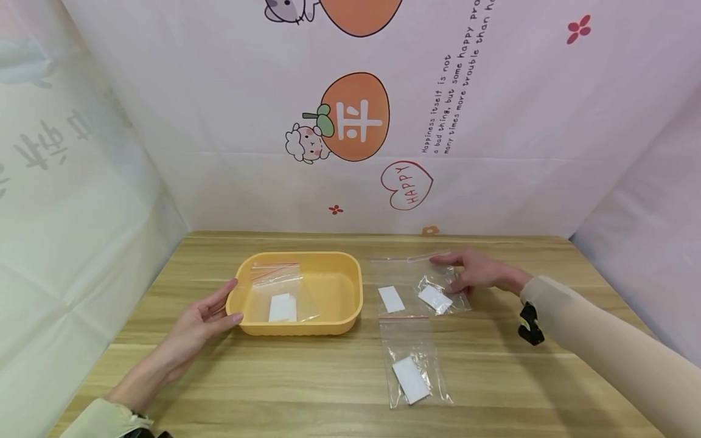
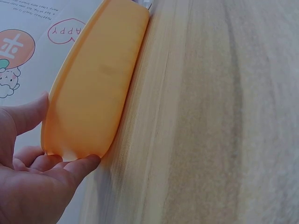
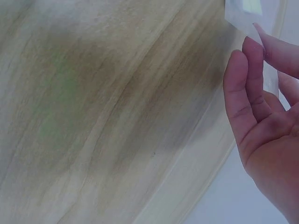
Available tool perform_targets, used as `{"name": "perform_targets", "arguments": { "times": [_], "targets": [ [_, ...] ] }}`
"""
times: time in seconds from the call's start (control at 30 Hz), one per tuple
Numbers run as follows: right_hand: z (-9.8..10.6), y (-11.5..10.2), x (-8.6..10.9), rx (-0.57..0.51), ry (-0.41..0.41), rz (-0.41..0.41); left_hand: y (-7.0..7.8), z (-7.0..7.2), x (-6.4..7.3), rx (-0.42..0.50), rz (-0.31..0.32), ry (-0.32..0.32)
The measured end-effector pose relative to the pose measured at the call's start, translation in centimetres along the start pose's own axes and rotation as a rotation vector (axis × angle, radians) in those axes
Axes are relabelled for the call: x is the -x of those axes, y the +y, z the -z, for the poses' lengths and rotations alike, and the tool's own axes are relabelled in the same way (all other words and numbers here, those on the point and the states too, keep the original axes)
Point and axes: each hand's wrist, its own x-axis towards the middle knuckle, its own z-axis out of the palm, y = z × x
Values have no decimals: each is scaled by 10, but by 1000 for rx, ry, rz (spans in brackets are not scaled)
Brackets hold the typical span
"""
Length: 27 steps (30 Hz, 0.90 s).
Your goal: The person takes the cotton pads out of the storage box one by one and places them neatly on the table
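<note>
In the head view, the left hand sits near 8 o'clock, its forearm slanting up from the lower corner so that the digits point toward 2 o'clock; its grip grasps the 9 o'clock end of the yellow plastic tray, fingers at the rim and thumb on the near corner; the tray rests on the wood-grain bench, and in its 9 o'clock half lies zip-lock packaging with white card inside; the right hand is near 4 o'clock, its forearm reaching in toward 10 o'clock, palm downward; its grip pinches the far-right zip-lock bag, index finger extended along the bag's upper part; the near-left zip-lock bag lies just beside it, at the tray's 3 o'clock; the lower zip-lock bag lies at the tray's 4 o'clock.

In the left wrist view, the left hand enters at 8 o'clock, digits spread around the tray's end; the tray fills 10 o'clock.

In the right wrist view, the right hand is at 3 o'clock, fingers bent upward; clear film runs between the digits, toward 1 o'clock.
</note>
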Motion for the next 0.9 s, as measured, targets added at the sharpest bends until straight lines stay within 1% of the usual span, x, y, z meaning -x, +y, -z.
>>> {"name": "perform_targets", "arguments": {
  "times": [0.2,0.33,0.6,0.9],
  "targets": [
    [-3,1,1,33,8,62,0,0,1,-5,-6,-1],
    [-5,0,2,72,18,79,-1,-1,1,1,-10,9],
    [-9,-3,2,114,16,43,-2,-1,1,8,-17,7],
    [-6,-9,7,143,4,12,-1,0,1,2,-22,-12]
  ]
}}
